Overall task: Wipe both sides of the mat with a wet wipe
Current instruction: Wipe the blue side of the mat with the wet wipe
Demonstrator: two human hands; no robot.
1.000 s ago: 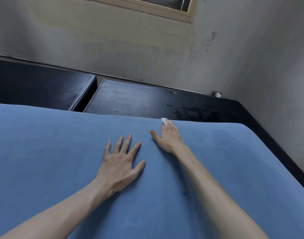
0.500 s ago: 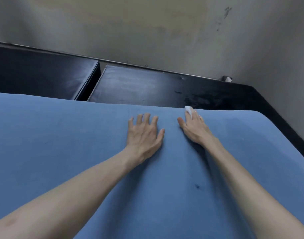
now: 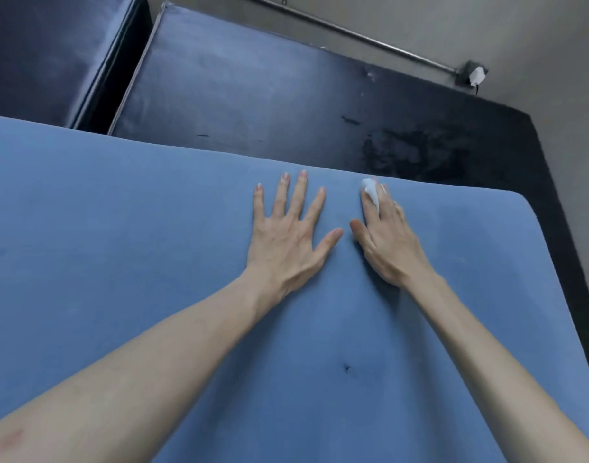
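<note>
Blue mat (image 3: 152, 262), spread across the near and middle field, its far edge running from left to right and curving down at a rounded far-right corner. A small dark speck (image 3: 346, 367) marks its surface between the two forearms. Beyond the far edge lie two black padded benches: one at far left (image 3: 52, 55), one at centre and right (image 3: 269, 95), the latter scuffed toward its right side. A metal pipe (image 3: 353, 35) runs along the foot of the grey wall (image 3: 487, 25) and ends at a small wall fitting (image 3: 475, 75) at far right. Left hand (image 3: 286, 235), palm down on the mat near its far edge, fingers straight and spread wide. Right hand (image 3: 386, 238), just beside it to the right, lies flat with its fingers together. White wet wipe (image 3: 370, 192), pinched between the right fingers, its tip showing at the mat's far edge.
</note>
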